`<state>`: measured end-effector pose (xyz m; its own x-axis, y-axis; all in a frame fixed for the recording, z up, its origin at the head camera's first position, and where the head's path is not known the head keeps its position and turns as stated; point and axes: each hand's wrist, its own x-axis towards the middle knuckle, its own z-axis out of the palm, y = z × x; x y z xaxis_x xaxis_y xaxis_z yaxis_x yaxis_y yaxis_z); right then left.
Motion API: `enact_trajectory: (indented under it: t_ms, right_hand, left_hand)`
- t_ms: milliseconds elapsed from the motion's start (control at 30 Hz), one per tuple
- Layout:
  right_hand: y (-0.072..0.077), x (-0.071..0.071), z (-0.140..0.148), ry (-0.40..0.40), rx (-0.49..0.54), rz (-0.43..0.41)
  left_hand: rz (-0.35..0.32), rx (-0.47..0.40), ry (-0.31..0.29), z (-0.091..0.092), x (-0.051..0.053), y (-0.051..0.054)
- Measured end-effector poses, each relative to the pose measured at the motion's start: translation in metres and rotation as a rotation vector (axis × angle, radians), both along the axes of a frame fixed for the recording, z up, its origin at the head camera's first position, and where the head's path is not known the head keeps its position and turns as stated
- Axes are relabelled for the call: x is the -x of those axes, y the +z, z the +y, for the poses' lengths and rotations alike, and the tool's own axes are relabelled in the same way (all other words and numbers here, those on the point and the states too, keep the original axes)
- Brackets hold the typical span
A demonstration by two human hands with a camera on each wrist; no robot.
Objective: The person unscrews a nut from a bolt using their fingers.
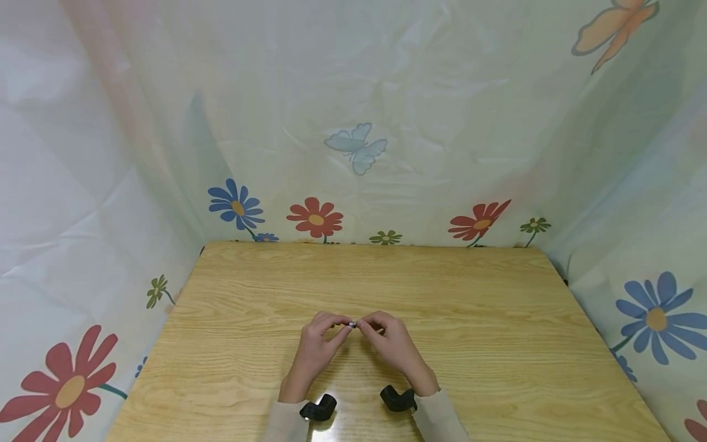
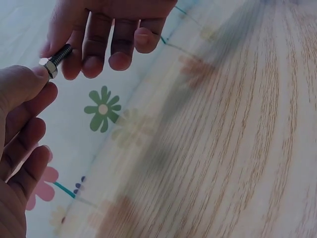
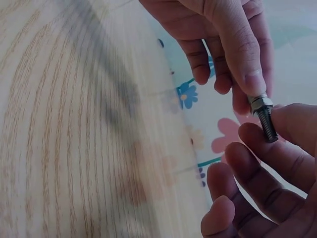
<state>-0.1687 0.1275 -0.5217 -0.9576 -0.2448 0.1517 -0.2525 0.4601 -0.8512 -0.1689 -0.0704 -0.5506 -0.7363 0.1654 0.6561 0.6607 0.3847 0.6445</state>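
A small metal bolt (image 3: 268, 125) with dark threads is held between both hands, above the table. Around its upper end sits a shiny hex piece (image 2: 51, 68); whether this is a nut or the bolt's head I cannot tell. My left hand (image 1: 317, 347) pinches the hex end between thumb and fingertips, which hide part of it. From the other side, my right hand (image 1: 391, 344) has its thumb and index finger on either side of the threaded shank. The right hand's other fingers (image 3: 237, 168) are loosely curled and spread below the bolt.
Beneath the hands lies a wood-grain table (image 1: 353, 276). A pale curtain (image 1: 420, 123) printed with flowers and butterflies surrounds it at the back and sides. Black devices are strapped at the left wrist (image 1: 319, 407) and the right wrist (image 1: 399, 399).
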Motion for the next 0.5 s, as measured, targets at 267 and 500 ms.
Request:
enact_trajectory:
  t_ms: [267,500]
  right_hand:
    - [0.0014,0.0001,0.0003,0.029,0.001,-0.003]
    - [0.0006,0.0006,-0.0001,0.07,0.03,-0.004]
  left_hand:
    - [-0.017,0.028,-0.007,-0.0002,-0.0004,0.0003]
    - [0.013,0.018,0.003,-0.0007,0.0004,-0.001]
